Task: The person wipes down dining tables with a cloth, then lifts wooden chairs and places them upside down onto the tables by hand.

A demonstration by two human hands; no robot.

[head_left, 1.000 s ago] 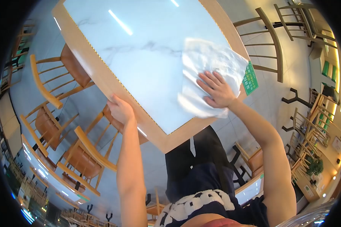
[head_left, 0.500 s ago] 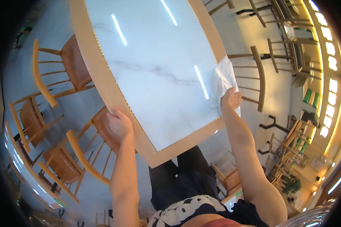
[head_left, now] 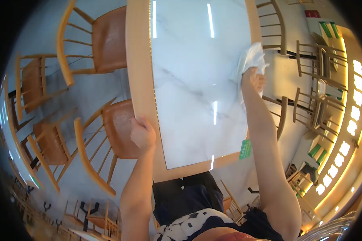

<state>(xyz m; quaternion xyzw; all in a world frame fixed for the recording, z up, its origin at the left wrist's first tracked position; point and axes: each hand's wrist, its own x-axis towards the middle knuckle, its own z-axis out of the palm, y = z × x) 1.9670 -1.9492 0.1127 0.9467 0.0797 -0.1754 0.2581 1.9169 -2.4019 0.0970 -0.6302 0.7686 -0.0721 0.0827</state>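
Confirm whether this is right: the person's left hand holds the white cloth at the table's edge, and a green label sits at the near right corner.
Wrong hand: the head view shows the right hand holding the white cloth at the edge of the table. The green label is at the near right corner.

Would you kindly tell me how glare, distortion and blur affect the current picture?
Head view: reflected light streaks glare off the tabletop; head view: apparent fisheye distortion bows the lit lettering, with black corners; head view: the white cloth looks slightly smeared.
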